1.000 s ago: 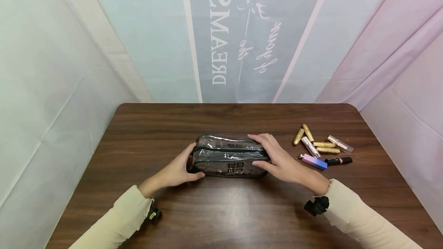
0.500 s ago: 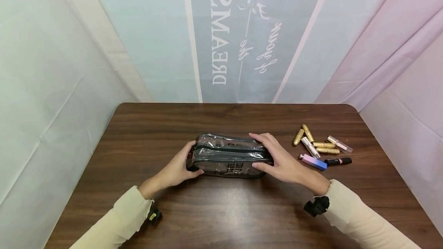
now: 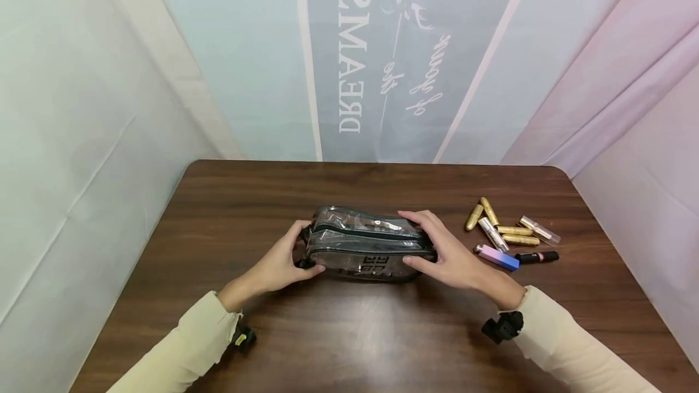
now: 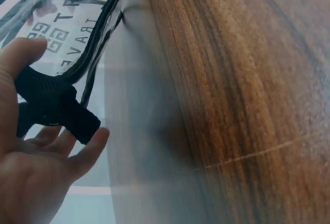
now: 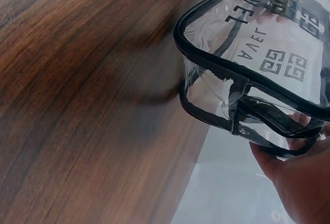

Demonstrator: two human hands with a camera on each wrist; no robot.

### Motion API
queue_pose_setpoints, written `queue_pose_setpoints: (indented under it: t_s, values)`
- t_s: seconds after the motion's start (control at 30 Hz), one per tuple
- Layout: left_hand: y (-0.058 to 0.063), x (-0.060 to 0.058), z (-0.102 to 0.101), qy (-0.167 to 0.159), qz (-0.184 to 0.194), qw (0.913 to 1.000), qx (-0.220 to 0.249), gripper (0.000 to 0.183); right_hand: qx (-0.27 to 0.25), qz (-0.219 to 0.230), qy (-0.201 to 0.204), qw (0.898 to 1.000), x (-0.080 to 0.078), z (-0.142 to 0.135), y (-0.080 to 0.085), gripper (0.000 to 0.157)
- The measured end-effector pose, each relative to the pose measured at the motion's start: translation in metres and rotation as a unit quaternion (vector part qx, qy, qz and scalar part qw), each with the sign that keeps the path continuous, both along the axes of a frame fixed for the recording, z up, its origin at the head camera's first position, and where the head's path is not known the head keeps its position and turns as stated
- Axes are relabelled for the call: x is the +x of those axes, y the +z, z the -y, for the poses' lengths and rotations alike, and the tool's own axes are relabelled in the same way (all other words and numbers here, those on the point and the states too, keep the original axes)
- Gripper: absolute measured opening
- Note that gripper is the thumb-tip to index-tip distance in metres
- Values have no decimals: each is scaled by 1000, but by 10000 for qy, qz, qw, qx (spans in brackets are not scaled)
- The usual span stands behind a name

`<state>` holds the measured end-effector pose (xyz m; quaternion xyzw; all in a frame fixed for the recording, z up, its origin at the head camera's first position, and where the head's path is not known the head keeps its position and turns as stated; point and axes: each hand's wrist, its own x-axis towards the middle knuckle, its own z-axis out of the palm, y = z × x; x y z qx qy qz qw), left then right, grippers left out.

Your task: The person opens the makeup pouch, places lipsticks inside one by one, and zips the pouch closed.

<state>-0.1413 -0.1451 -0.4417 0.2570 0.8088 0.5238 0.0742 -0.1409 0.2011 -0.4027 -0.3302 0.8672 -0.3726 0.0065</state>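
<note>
A clear plastic zip pouch (image 3: 349, 238) with black trim and a black square logo is on the wooden table between my hands. At its left end my left hand (image 3: 281, 265) grips it, thumb at the front; in the left wrist view the fingers are around a black fabric tab (image 4: 56, 97) there. My right hand (image 3: 445, 253) holds the other end, thumb on the front and fingers over the back edge. The zipper runs along the pouch's top. Through the clear wall (image 5: 247, 48), dark lettering shows in the right wrist view.
Right of the pouch lie several gold tubes (image 3: 517, 239), silver-and-clear tubes (image 3: 493, 234), a pink-to-blue tube (image 3: 497, 257) and a black tube (image 3: 537, 257). A printed cloth (image 3: 246, 65) hangs behind the table (image 3: 246, 193), and pale cloths flank it.
Both hands have kept their hold on the pouch, which has turned slightly, its left end moving back. It has also shifted a little to the right. The view has moved slightly too.
</note>
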Motion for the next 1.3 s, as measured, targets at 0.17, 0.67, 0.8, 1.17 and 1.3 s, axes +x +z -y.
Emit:
queue_pose_setpoints:
  t_s: [0.17,0.67,0.8,1.17,1.3]
  values:
    - [20,6,-5,-127,226,9991,332,70,-52,66,-35,10000,-1,-2,-1,74]
    - [38,10,-14,117,16,9966,813,67,-643,785,65,9948,-1,-10,-8,67]
    - [32,6,-18,177,-138,9958,891,69,-613,766,56,9952,-1,-12,-8,68]
    - [43,9,-24,123,-256,9948,978,72,-390,631,-51,9972,8,-7,14,64]
    - [51,13,-26,112,-272,9943,1023,68,-198,540,-136,9982,3,-13,-2,68]
